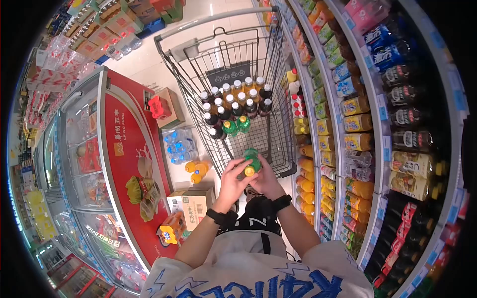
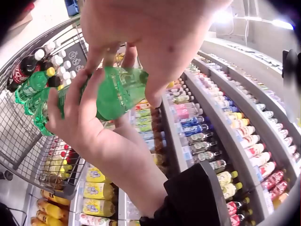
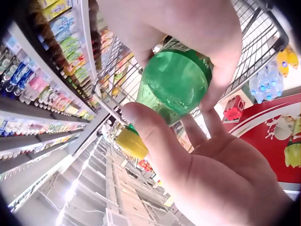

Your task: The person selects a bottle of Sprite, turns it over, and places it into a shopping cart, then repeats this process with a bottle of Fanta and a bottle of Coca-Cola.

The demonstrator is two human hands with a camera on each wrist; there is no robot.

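Both hands hold a green plastic soda bottle [image 1: 252, 158] with a yellow cap [image 1: 249, 171], over the near end of the shopping cart [image 1: 285, 171]. The right hand [image 1: 267, 182] curls its fingers around the bottle's body, as the left wrist view shows. Up near the neck, the left hand [image 1: 231, 183] has its thumb on one side and fingers behind; the yellow cap [image 3: 131, 143] shows beside that thumb in the right wrist view. Inside the cart stand two more green bottles [image 1: 230, 127] with yellow caps, beside rows of dark and amber bottles [image 1: 239, 99] with white caps.
Drink shelves [image 1: 338, 149] line the right side. A red freezer [image 1: 134, 164] runs along the left. Between freezer and cart, the floor holds a pack of blue-capped water bottles [image 1: 179, 147], orange drink bottles [image 1: 198, 170] and a carton [image 1: 198, 203].
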